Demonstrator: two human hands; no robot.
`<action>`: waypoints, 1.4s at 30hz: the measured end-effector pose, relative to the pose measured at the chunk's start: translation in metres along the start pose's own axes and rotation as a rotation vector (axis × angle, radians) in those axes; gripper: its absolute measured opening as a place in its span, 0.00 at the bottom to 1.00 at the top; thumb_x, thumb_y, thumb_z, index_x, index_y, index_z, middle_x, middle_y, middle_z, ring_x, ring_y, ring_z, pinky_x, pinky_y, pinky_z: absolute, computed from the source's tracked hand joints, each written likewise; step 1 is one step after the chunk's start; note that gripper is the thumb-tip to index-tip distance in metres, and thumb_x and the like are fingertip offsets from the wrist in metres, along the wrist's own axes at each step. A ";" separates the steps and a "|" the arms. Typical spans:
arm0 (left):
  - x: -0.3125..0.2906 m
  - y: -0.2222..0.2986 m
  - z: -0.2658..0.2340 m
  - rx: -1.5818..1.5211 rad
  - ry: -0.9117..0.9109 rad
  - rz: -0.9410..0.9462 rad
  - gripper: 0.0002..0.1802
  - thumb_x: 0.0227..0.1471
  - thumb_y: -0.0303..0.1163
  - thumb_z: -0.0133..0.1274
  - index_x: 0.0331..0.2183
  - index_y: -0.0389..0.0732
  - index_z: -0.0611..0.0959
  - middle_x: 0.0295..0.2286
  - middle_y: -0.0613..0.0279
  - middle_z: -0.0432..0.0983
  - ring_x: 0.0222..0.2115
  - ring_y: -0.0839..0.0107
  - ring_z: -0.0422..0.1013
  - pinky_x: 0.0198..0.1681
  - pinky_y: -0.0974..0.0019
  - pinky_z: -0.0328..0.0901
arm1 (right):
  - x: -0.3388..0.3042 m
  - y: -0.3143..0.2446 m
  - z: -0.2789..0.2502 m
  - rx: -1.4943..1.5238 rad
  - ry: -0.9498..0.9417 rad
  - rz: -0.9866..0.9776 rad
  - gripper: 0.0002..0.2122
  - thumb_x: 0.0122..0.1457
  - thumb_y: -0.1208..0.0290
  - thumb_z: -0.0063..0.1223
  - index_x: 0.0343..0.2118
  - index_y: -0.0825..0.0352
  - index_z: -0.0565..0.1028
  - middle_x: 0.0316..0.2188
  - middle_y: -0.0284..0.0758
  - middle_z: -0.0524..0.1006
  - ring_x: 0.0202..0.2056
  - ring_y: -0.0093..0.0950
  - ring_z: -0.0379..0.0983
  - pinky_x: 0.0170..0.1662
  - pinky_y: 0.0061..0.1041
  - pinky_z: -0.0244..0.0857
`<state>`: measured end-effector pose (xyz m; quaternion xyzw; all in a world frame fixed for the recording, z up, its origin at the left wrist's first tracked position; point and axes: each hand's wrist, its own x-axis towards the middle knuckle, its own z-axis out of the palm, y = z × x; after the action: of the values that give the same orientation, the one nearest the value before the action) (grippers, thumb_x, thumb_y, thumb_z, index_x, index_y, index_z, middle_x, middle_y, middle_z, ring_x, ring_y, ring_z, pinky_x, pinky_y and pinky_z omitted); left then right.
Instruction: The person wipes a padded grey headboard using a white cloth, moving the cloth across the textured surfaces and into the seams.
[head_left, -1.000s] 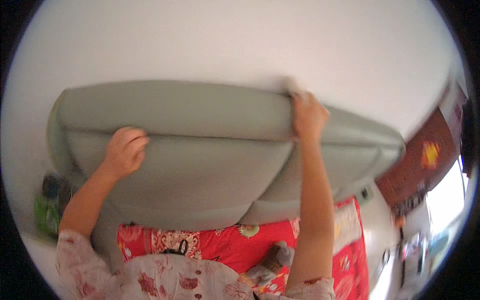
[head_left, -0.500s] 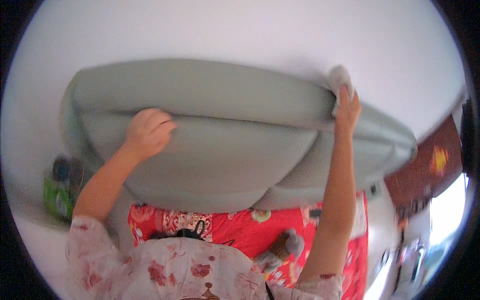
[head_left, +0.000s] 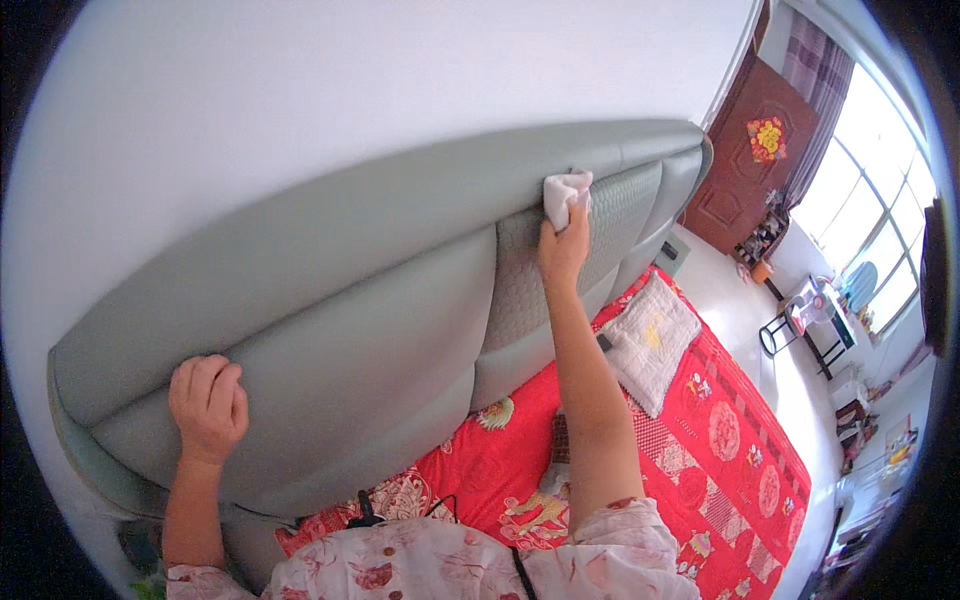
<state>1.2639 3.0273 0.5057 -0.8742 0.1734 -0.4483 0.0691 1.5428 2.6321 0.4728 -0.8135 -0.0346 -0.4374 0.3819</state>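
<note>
A grey-green padded headboard [head_left: 360, 370] stretches along the white wall in front of me. My right hand [head_left: 566, 245] grips a folded white cloth [head_left: 567, 197] and presses it against the headboard's face, near the seam below the padded top roll. Farther left, my left hand [head_left: 208, 408] rests on the same long seam with its fingers curled into a loose fist; nothing shows in it.
Below the headboard lies a bed with a red patterned cover [head_left: 700, 450] and a pale pillow [head_left: 652, 340]. A brown door [head_left: 745, 150], a large window [head_left: 865, 170] and a small table [head_left: 825, 315] stand to the right.
My view has turned right, bringing the door, window and more of the bed into sight. The cloth in my right hand has moved from the headboard's top edge down onto its face.
</note>
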 end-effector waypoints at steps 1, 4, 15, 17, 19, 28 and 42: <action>-0.001 0.000 0.000 -0.003 0.000 -0.006 0.12 0.35 0.23 0.50 0.30 0.38 0.74 0.30 0.57 0.68 0.29 0.57 0.66 0.33 0.56 0.61 | -0.009 -0.009 -0.007 0.005 -0.046 -0.011 0.24 0.42 0.77 0.53 0.46 0.71 0.66 0.47 0.49 0.68 0.49 0.48 0.63 0.51 0.40 0.57; -0.001 0.002 0.002 -0.016 0.002 -0.030 0.12 0.35 0.23 0.49 0.30 0.38 0.74 0.30 0.56 0.68 0.30 0.56 0.66 0.33 0.56 0.60 | -0.042 -0.033 -0.008 -0.040 -0.048 -0.234 0.23 0.41 0.80 0.52 0.45 0.72 0.66 0.42 0.48 0.68 0.46 0.47 0.63 0.47 0.39 0.58; -0.001 0.005 0.000 0.022 -0.042 -0.045 0.10 0.39 0.21 0.47 0.30 0.37 0.72 0.30 0.55 0.68 0.30 0.56 0.64 0.34 0.56 0.59 | -0.065 -0.019 -0.028 0.244 -0.001 -0.117 0.27 0.42 0.81 0.53 0.50 0.70 0.62 0.49 0.48 0.65 0.50 0.47 0.60 0.53 0.40 0.51; -0.001 0.006 0.003 0.040 -0.048 -0.046 0.09 0.39 0.21 0.47 0.30 0.37 0.72 0.30 0.55 0.67 0.30 0.56 0.64 0.34 0.55 0.59 | -0.055 -0.009 -0.038 0.222 0.077 -0.049 0.27 0.44 0.80 0.53 0.51 0.70 0.62 0.51 0.48 0.64 0.51 0.47 0.59 0.54 0.40 0.50; -0.001 0.003 0.005 0.046 -0.039 -0.039 0.08 0.39 0.22 0.46 0.29 0.37 0.72 0.30 0.55 0.67 0.29 0.56 0.64 0.34 0.56 0.59 | -0.041 -0.002 -0.042 0.228 0.100 -0.092 0.27 0.45 0.79 0.53 0.52 0.70 0.61 0.53 0.48 0.63 0.54 0.47 0.57 0.56 0.40 0.49; -0.003 -0.002 0.006 0.031 -0.008 -0.010 0.09 0.37 0.23 0.47 0.28 0.39 0.72 0.29 0.56 0.67 0.27 0.56 0.64 0.31 0.56 0.59 | -0.003 -0.041 0.004 0.141 0.030 -0.427 0.25 0.45 0.70 0.59 0.49 0.66 0.68 0.57 0.43 0.60 0.58 0.47 0.51 0.56 0.47 0.45; 0.000 0.003 0.003 0.051 0.000 -0.026 0.10 0.34 0.25 0.49 0.28 0.39 0.73 0.29 0.57 0.67 0.29 0.57 0.65 0.31 0.56 0.60 | 0.098 -0.114 0.029 -0.277 -0.586 -0.240 0.27 0.55 0.41 0.35 0.44 0.57 0.75 0.42 0.38 0.75 0.44 0.36 0.70 0.49 0.41 0.50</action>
<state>1.2654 3.0242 0.5030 -0.8744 0.1505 -0.4533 0.0854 1.5784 2.7041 0.6034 -0.9387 -0.1783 -0.2276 0.1876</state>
